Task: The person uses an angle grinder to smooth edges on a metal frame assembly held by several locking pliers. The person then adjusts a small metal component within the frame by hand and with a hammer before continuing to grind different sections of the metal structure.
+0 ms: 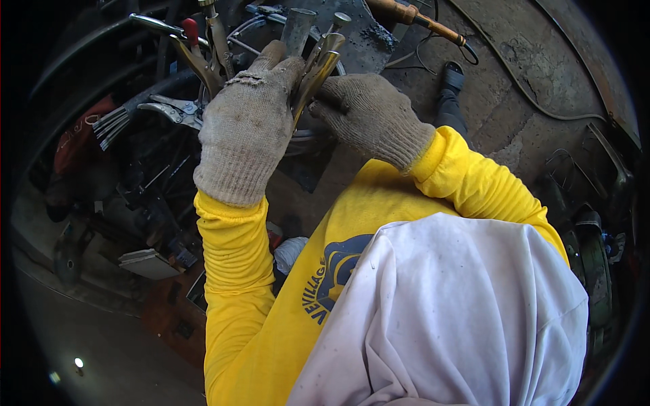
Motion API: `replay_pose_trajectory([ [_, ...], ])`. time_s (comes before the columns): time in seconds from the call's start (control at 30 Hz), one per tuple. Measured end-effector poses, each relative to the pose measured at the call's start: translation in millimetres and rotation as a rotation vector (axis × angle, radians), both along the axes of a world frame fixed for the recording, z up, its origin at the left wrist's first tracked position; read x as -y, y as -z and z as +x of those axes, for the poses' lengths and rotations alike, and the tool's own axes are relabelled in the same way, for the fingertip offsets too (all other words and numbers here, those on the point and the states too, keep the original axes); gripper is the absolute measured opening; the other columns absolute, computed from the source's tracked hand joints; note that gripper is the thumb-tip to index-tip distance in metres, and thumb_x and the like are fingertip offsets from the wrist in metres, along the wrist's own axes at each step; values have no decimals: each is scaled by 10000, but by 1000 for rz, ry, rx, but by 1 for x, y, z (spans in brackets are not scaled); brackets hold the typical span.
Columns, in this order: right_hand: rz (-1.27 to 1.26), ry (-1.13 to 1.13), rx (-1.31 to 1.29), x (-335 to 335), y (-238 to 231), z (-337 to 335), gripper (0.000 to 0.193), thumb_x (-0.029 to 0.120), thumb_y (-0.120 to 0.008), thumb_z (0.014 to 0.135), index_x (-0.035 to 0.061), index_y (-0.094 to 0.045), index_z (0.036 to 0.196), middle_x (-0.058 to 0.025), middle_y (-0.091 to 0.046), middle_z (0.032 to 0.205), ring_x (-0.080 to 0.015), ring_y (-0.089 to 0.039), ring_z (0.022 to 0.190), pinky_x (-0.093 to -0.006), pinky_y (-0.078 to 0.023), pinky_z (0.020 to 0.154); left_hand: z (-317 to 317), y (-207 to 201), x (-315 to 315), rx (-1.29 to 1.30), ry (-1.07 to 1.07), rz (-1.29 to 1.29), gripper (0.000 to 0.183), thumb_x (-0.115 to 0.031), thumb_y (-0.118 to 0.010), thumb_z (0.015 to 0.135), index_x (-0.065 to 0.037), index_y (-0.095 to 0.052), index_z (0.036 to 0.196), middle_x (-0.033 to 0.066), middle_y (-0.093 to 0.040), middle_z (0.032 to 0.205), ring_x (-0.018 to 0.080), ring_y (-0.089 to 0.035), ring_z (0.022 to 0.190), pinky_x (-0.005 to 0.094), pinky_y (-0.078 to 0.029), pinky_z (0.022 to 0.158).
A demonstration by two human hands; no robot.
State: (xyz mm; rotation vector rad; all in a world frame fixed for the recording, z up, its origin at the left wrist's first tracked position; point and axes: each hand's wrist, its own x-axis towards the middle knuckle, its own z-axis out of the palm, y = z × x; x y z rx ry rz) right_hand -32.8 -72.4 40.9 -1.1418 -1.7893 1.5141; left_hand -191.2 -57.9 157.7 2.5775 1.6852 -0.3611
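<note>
My left hand point(245, 132), in a worn grey knit glove, is closed with its fingers at a pair of shiny locking pliers point(317, 76). My gloved right hand point(372, 116) meets the pliers' handles from the right, its fingers curled against them; the fingertips are partly hidden. A flat grey metal piece point(298, 30) stands up just beyond my left fingers, and I cannot tell whether they touch it. More locking pliers point(218, 47) stand left of that, near a red-tipped tool point(190, 30). Another pair's jaws point(172, 108) jut out beside my left glove.
A dark metal plate point(362, 34) lies ahead, with an orange-handled corded tool point(413, 17) beyond it. Cable point(521, 81) trails over the concrete floor. A sandalled foot point(452, 78) is at the right. Thin rods point(112, 128) and cluttered tools fill the left. White cloth point(453, 304) drapes the foreground.
</note>
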Motion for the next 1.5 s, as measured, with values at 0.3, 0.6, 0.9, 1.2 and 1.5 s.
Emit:
replay_pose_trajectory([
  [0.3, -217, -142, -264, -21, 25, 34, 329, 289, -672, 968, 71, -713, 1212, -92, -749, 1065, -175, -707, 842, -333, -576, 800, -1, 2, 0, -62, 26, -22, 280, -130, -669, 898, -83, -708, 1172, 114, -685, 1256, 322, -705, 973, 381, -573, 840],
  [0.6, -591, -143, -271, -23, -2, 51, 369, 258, -676, 937, -1, -700, 1199, -149, -742, 1033, -187, -694, 862, -316, -554, 807, -6, 4, -5, -128, 92, -46, 258, -152, -649, 926, -59, -707, 1160, 145, -732, 1027, 331, -708, 894, 388, -574, 830],
  [0.9, -10, -249, -16, -2, -2, 24, 320, 241, -641, 915, -20, -695, 1093, -229, -699, 933, -329, -695, 832, -396, -546, 766, -18, 7, 2, 15, 402, 240, 289, -95, -684, 788, -47, -678, 1072, 125, -694, 934, 297, -661, 892, 368, -532, 852],
  [1.2, 71, -165, -97, 5, 2, 21, 290, 211, -659, 889, -19, -710, 1058, -212, -704, 927, -321, -690, 826, -401, -549, 772, -23, 15, -3, -18, 455, 323, 176, -92, -596, 852, -50, -672, 1005, 114, -652, 811, 291, -643, 789, 375, -536, 784],
  [1.5, -13, -80, -37, 13, -4, 17, 272, 204, -687, 889, 6, -723, 1073, -187, -724, 967, -287, -707, 851, -373, -557, 792, -26, 17, -3, -42, 440, 303, 143, -94, -588, 857, -65, -663, 975, 113, -628, 772, 288, -626, 765, 372, -528, 751],
])
